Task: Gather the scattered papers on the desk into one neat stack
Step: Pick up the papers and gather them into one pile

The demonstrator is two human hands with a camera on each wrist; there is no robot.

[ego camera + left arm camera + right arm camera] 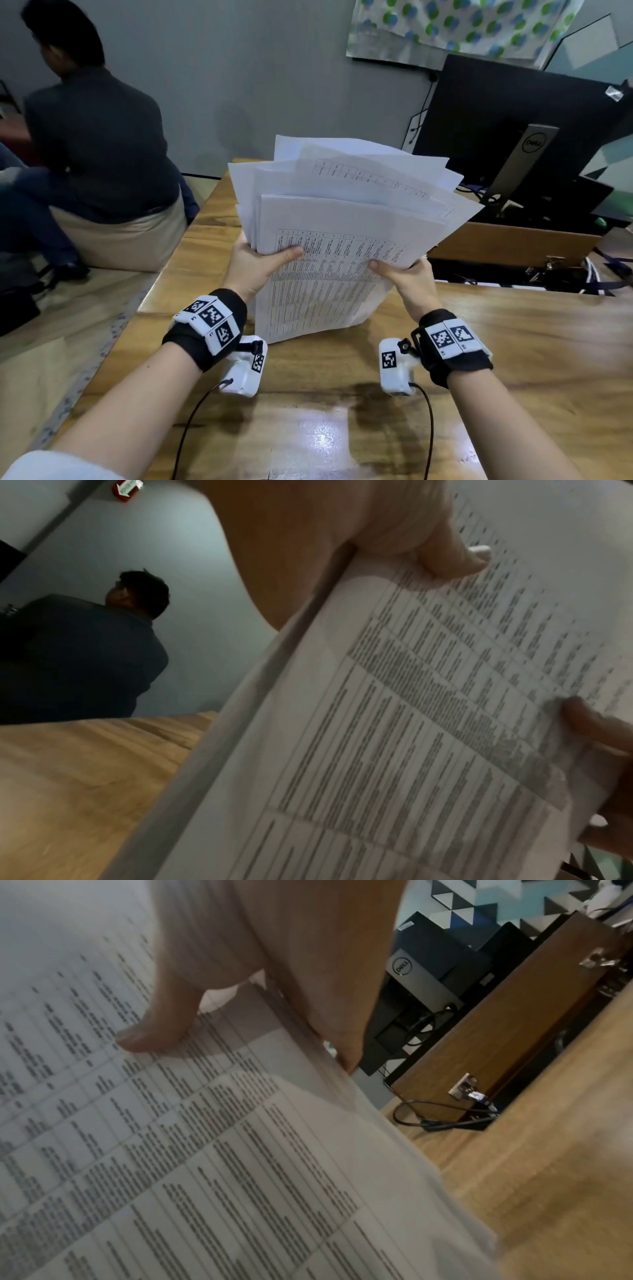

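Observation:
A sheaf of white printed papers (329,240) stands nearly upright, its lower edge on the wooden desk (513,342). The sheets fan out unevenly at the top. My left hand (255,260) grips the sheaf's left edge, thumb across the front page. My right hand (404,274) grips the right edge, thumb on the printed table. In the left wrist view the front page (411,723) fills the right side, with my left thumb (455,553) pressed on it. The right wrist view shows the page (171,1150) under my right thumb (154,1034).
A black Dell monitor (513,130) stands at the back right behind an open wooden cable hatch (507,245) with cables. A person in a dark jacket (96,137) sits to the left of the desk, back turned. The desk's left edge (102,370) is close to my left arm.

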